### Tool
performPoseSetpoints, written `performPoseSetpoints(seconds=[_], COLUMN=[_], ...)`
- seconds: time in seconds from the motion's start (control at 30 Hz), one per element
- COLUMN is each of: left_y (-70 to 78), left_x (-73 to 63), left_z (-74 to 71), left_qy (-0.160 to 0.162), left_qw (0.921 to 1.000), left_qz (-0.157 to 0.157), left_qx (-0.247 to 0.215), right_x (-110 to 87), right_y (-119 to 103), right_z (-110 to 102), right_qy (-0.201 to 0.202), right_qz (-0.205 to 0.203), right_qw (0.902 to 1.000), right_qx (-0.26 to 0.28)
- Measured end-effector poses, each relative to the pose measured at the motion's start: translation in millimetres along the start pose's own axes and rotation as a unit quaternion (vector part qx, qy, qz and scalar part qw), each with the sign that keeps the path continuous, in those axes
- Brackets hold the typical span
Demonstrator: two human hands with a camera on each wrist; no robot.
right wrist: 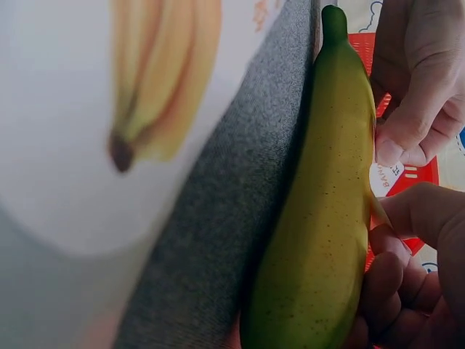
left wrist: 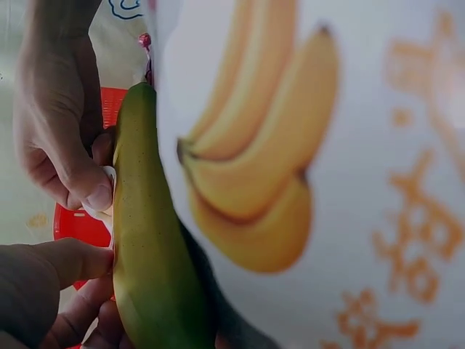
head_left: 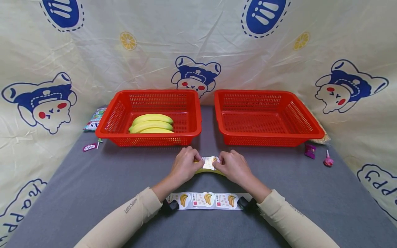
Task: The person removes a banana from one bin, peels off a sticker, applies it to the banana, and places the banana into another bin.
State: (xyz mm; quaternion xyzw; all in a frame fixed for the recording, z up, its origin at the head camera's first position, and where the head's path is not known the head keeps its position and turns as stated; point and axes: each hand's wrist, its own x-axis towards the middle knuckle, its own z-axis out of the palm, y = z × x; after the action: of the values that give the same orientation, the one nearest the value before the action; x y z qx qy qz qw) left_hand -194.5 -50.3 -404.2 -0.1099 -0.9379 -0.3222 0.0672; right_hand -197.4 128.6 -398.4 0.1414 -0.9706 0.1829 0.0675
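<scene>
Banana (left wrist: 149,218), curved and yellow-green, is between the left hand (head_left: 183,166) and right hand (head_left: 236,168), which both pinch a white banana-printed paper label (head_left: 208,163) over it, nearer than two red perforated plastic baskets (head_left: 149,135) on the grey counter (head_left: 207,227).

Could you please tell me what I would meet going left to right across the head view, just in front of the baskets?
Wrapped candy, green lollipop, left hand, white sticker, right hand, purple candy, pink lollipop.
</scene>
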Motion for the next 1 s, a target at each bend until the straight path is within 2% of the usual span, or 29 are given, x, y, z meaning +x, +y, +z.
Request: performPoseSetpoints(seconds=[0.2,0.33,0.5,0.67,0.8,1.0], left_y=[-1.2,-4.2,-5.5,-3.6,-2.2,-1.8], left_x=[1.4,2.0,0.6,-0.8,-0.9,-0.2], left_z=[-0.3,-0.6,-1.5,-2.3,-1.7,0.0], left_qy=[0.005,0.005,-0.002,-0.008,-0.013,-0.027], left_qw=[0.9999,0.9994,0.9984,0.9972,0.9975,0.9985], left_qz=[0.003,0.009,0.025,0.045,0.045,0.026], left_qx=[-0.013,-0.033,-0.05,-0.059,-0.053,-0.041], right_x=[0.4,0.2,-1.5,-4.2,-3.9,-1.5], right_y=[2.1,7.3,11.4,8.7,5.4,4.9], right_z=[-0.8,0.3,0.9,-0.7,-0.6,2.0], right_qy=[0.008,0.006,0.005,0.039,0.052,0.037], right_qz=[-0.017,-0.01,-0.002,-0.053,-0.1,-0.098], right_qw=[0.9998,0.9999,0.9995,0.9953,0.9918,0.9938], right_qx=[-0.005,-0.002,0.032,0.071,0.06,0.038])
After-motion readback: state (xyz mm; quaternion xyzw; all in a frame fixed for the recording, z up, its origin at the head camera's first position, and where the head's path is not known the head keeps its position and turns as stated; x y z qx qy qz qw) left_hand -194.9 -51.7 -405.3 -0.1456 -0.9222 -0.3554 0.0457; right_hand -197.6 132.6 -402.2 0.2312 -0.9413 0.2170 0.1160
